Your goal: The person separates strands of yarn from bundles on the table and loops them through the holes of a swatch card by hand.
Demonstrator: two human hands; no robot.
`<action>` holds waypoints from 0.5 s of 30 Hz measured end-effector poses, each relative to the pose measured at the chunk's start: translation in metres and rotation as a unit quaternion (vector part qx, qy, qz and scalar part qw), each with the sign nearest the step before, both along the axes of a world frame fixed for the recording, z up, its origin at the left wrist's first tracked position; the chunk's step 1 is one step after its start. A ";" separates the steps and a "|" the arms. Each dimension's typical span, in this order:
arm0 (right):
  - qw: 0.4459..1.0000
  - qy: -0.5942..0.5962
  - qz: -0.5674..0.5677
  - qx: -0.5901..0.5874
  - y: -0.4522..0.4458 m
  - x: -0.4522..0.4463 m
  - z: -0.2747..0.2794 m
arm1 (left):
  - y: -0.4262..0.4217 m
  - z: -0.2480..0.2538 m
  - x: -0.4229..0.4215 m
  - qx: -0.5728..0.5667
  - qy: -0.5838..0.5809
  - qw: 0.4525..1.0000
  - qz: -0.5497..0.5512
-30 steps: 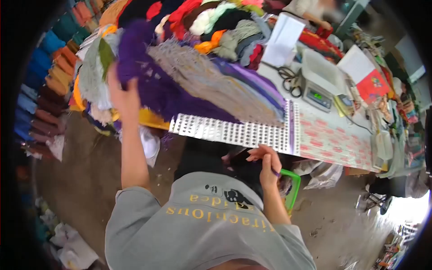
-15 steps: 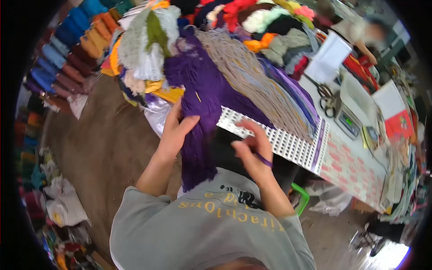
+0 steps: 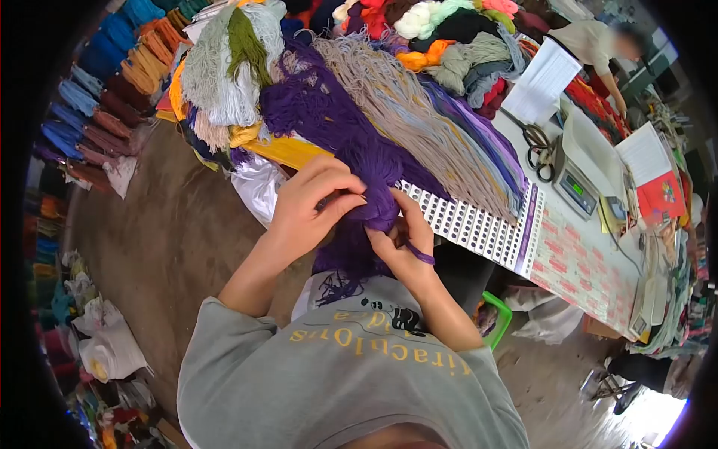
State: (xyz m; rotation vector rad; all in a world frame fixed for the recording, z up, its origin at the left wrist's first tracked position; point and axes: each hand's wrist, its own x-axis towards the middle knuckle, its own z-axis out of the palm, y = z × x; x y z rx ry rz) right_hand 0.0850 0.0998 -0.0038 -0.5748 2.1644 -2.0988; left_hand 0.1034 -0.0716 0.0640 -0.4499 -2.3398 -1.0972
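Purple yarn [image 3: 378, 161] runs from the heap on the table over the near edge and hangs down before the grey shirt. My left hand [image 3: 310, 206] pinches its left side, thumb and forefinger together. My right hand [image 3: 404, 239] grips the bundle from the right, with a purple strand looped round a finger. Beige and grey-blue yarn [image 3: 419, 112] lies beside the purple on the table. Beneath the yarn ends is a white board with rows of dark holes [image 3: 471, 224].
Dark scissors [image 3: 538, 153] lie by a scale [image 3: 577, 183] on the table's right. Open booklets [image 3: 540, 82] stand behind. Another person [image 3: 594, 45] is at the far right. Yarn hanks [image 3: 82, 112] hang at left; a green basket [image 3: 497, 318] sits below the table.
My left hand came back from the far left with the purple yarn, drawing it over the edge. My right hand rose and closed on it.
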 end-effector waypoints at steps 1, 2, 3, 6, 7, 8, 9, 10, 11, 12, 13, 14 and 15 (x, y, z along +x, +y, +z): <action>1.000 0.001 0.000 0.001 0.001 0.000 -0.001 | -0.007 -0.002 -0.003 0.004 0.017 1.000 -0.016; 1.000 0.009 0.002 0.010 0.003 -0.001 -0.002 | -0.014 -0.005 -0.003 0.009 0.032 0.999 -0.034; 1.000 0.015 0.002 0.019 0.005 -0.002 -0.003 | -0.029 -0.017 0.003 0.132 -0.046 0.989 0.035; 0.999 -0.028 0.015 0.014 0.011 -0.002 -0.005 | -0.083 -0.024 -0.001 0.182 0.034 0.943 0.278; 0.999 -0.031 0.010 0.010 0.010 -0.002 -0.005 | -0.091 -0.020 0.001 -0.001 0.096 0.919 0.383; 0.999 -0.030 0.005 -0.007 0.009 -0.002 -0.004 | -0.086 -0.018 0.003 0.028 0.076 0.922 0.378; 0.999 -0.030 0.000 -0.023 0.007 -0.002 -0.003 | -0.072 -0.015 0.009 0.057 0.053 0.924 0.373; 0.999 -0.035 -0.002 -0.024 0.006 -0.002 -0.002 | -0.052 -0.009 0.019 0.056 -0.008 0.958 0.280; 1.000 -0.024 0.019 0.004 0.006 -0.002 -0.001 | -0.037 -0.008 0.026 -0.009 -0.034 0.988 0.151; 0.998 -0.013 0.045 0.033 0.006 -0.002 0.000 | -0.019 -0.007 0.028 -0.015 -0.076 0.994 0.076; 0.998 -0.004 0.042 0.039 0.004 0.000 0.003 | -0.005 0.003 0.021 0.020 -0.109 0.994 0.000; 0.998 -0.003 0.050 0.043 0.005 0.000 0.001 | -0.001 0.000 0.017 0.049 -0.161 0.986 0.003; 0.997 0.000 0.074 0.035 0.007 0.000 0.000 | -0.004 -0.006 0.015 0.053 -0.159 0.986 0.009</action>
